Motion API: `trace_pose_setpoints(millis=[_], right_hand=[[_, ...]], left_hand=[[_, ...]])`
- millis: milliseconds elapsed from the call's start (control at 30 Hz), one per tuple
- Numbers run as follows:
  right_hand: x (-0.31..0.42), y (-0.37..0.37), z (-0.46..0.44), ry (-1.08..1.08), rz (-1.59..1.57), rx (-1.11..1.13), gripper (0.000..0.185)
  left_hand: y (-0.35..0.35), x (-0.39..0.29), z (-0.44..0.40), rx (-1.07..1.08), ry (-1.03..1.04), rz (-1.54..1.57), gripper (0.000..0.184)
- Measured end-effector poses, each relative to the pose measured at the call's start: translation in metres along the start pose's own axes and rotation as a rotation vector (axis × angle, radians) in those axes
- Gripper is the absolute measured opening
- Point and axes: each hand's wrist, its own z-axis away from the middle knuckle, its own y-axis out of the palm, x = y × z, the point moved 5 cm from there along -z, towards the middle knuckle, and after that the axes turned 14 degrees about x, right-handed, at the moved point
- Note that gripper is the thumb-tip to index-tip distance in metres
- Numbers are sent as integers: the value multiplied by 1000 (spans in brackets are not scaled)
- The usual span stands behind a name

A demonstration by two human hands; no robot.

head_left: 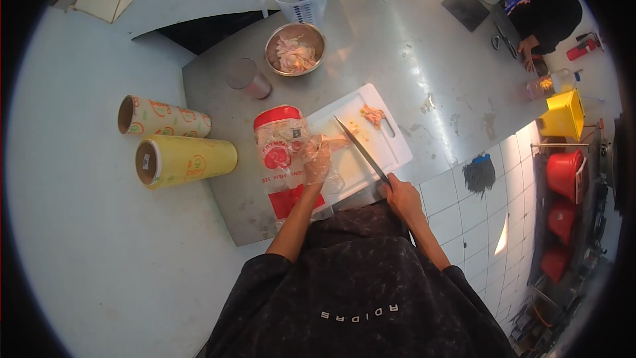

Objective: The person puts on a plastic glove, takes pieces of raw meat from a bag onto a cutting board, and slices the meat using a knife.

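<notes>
My right hand (403, 196) is wrapped round the handle of a kitchen knife (361, 148), its blade slanting over a white cutting board (391, 152). My left hand (317, 161), in a clear plastic glove, has its fingers closed on a strip of raw chicken (340, 142) at the board's left side. Small cut bits of raw chicken (372, 115) lie near the board's handle slot. Beside my left hand, partly over the board's edge, rests a red and clear printed plastic bag (278, 136) with pale meat inside.
A metal bowl (314, 65) of raw chicken strips, a measuring jug (303, 1) and a metal cup (250, 79) stand further back. Two film rolls (189, 160) lie left. Another person's hand (528, 52) is by scissors (505, 41) at the far right.
</notes>
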Motion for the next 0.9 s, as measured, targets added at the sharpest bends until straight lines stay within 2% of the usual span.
trace_pose_setpoints(millis=[67, 167, 267, 333, 400, 467, 500, 667, 767, 900], right_hand=[[0, 2, 4, -53, -10, 9, 19], [-5, 8, 12, -105, -3, 26, 19], [-8, 13, 13, -69, 9, 21, 18], [-5, 14, 14, -28, 11, 26, 17], [1, 10, 21, 2, -25, 12, 16], [-1, 5, 22, 40, -37, -6, 15], [-2, 3, 21, 60, -33, -13, 15], [-7, 3, 23, 43, -81, -25, 16], [-14, 3, 24, 11, -157, -1, 20], [-16, -3, 30, 35, -321, 4, 26]], left_hand=[[0, -19, -1, 38, -159, 141, 23], [18, 10, -9, -101, 23, 115, 22], [18, -2, -8, -258, 221, 105, 18], [21, 0, -4, -345, 367, -89, 14], [21, 6, 0, -329, 388, -78, 10], [5, -19, 3, -217, 278, 139, 8], [0, -28, 4, -213, 295, 184, 7], [-21, -51, 12, -170, 296, 309, 12], [-20, -57, 10, -40, 58, 519, 18], [-3, -70, 5, 150, 12, 731, 17]])
